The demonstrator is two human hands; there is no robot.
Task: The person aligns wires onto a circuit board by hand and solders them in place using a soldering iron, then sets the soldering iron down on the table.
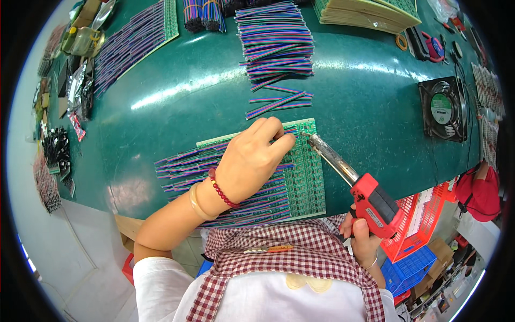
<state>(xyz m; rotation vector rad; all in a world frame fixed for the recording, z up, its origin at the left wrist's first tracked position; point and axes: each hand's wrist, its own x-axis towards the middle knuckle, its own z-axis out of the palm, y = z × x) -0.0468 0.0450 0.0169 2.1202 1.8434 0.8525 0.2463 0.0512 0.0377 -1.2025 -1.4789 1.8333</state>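
My left hand is over a green circuit board panel, its fingers pinched on the end of a thin multicoloured ribbon wire at the panel's upper part. Rows of similar wires stretch leftward from the panel. In my right hand is the handle of a red and black soldering gun. Its metal barrel slants up and left, and the tip is at the board just right of my left fingertips. Whether the tip touches a pad is too small to tell.
Loose ribbon wires lie beyond the panel, below a thick stack of them. A board with wires is at far left, stacked boards at the back. A black fan stands right; red and blue crates are below.
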